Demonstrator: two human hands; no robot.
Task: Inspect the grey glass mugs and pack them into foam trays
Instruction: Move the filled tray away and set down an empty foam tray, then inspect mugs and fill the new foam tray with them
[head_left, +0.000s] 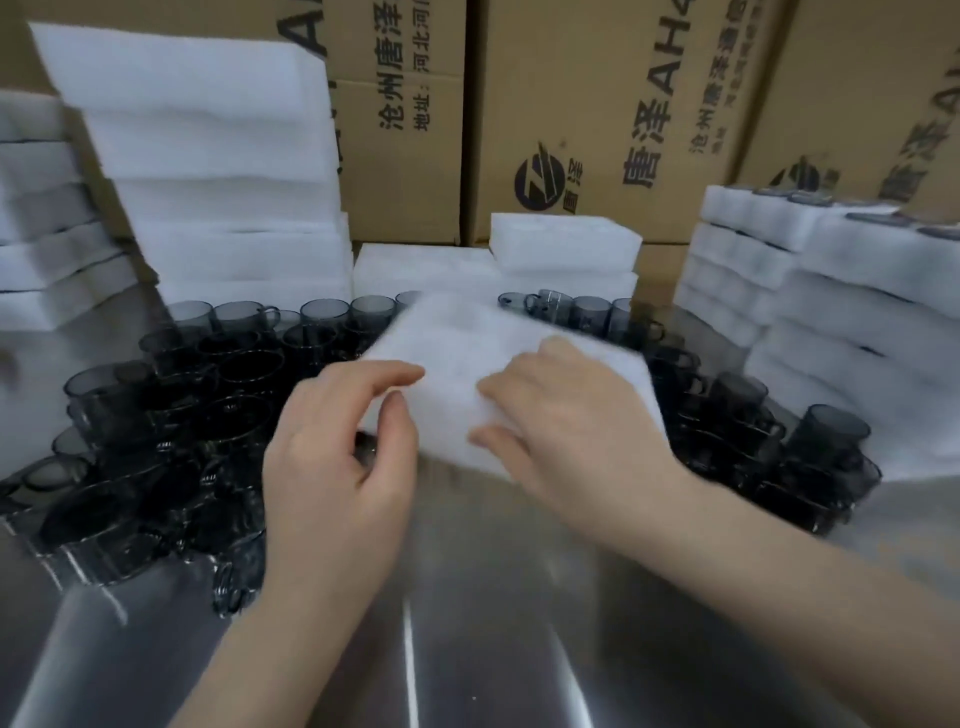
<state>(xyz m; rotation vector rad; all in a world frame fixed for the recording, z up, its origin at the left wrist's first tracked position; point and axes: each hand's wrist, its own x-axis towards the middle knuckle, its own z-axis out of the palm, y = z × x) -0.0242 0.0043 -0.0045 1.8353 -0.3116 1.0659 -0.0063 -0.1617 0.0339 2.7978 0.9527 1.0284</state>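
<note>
Mugs (808, 198) in stacked foam trays (841, 312)

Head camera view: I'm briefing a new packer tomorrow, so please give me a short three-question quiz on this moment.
1. True or false: the right hand grips the white foam tray.
2. The loose grey mugs rest on: A) the steel table; B) a wooden shelf; C) the floor.
3. On which side of the person is the stack of filled trays?
Key: 1 true; 2 A; 3 the right.
</note>
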